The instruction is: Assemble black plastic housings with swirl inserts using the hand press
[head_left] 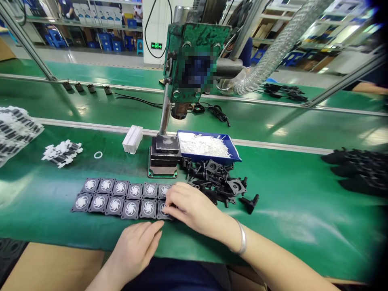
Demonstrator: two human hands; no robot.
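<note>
While pinching the last black square (163, 211) at the near row's (121, 205) right end with bunched right hand (188, 208) fingertips, rests left hand (136, 246) flat, fingers together, on the near table (303, 230) edge.

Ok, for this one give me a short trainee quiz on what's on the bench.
1. True or false: the right hand touches the right end of the fan parts laid in two rows.
2. What fills the blue tray? A screws; B small white pieces; C tape rolls.
3. What does the left hand hold?
Key: 1 true; 2 B; 3 nothing, it lies flat at the green table's near edge.
</note>
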